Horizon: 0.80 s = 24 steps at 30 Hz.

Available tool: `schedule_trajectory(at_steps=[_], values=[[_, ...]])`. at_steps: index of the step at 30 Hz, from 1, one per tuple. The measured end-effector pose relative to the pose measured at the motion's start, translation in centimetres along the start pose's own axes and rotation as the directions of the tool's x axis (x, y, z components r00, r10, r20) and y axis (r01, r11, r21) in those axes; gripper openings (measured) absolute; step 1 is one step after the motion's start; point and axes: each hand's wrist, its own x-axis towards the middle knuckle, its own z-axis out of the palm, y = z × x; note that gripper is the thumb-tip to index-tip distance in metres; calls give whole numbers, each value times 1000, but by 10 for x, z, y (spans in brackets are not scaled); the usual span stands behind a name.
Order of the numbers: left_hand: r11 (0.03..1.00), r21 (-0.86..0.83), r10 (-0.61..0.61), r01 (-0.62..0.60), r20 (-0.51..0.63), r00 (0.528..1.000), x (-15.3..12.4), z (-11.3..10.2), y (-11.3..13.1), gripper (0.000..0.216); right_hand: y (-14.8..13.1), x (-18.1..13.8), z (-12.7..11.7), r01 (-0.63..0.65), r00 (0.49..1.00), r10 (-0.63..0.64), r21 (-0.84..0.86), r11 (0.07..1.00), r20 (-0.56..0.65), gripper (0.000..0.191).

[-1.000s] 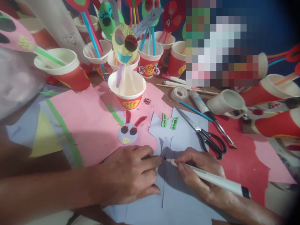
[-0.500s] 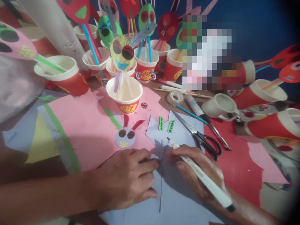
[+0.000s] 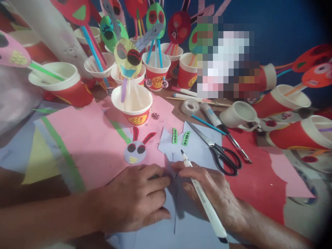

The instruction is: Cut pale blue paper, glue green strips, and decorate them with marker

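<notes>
My right hand [image 3: 210, 183] grips a white marker pen [image 3: 201, 193]; its black tip points away from me, above blue paper [image 3: 163, 228]. Bent and close together, the fingers of my left hand [image 3: 141, 197] rest on that paper. A sliver of green shows between them, but what lies under them is hidden. A short dark line marks the paper between my hands. Just beyond them lie two green strips with black dots [image 3: 175, 136]. Left of those is a round blue paper face [image 3: 135, 152] with black eyes, a yellow mouth and red feelers, on pink paper [image 3: 103, 152].
Black-handled scissors [image 3: 225, 157] lie to the right, beside a paintbrush [image 3: 237, 147] on red paper [image 3: 261, 173]. A clear tape roll [image 3: 190, 107], a glue tube [image 3: 210, 114] and a white mug [image 3: 238, 114] stand behind. A red paper cup [image 3: 136, 119] holds straws; several more cups with paper faces surround it.
My right hand has shifted left, closer to my left hand, and the marker pen now stands steeper in the picture. The view has moved slightly. My left hand keeps its pose.
</notes>
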Motion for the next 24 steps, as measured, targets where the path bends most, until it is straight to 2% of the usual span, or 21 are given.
schedule_trajectory(at_steps=[7,14,21,24], values=[[1000,16,-1,1,-13,1000,1,0,0,25,3,-3,1,-36,999,35,38,999,20,17],[1000,-10,22,-22,-79,997,-2,-1,-2,24,6,-6,5,-46,999,46,55,997,2,19],[1000,17,4,-5,40,999,3,0,-1,25,7,-7,5,-58,998,58,101,993,4,18],[1000,26,1,-3,75,997,3,-1,0,25,7,-10,1,-86,996,89,142,986,-22,27]])
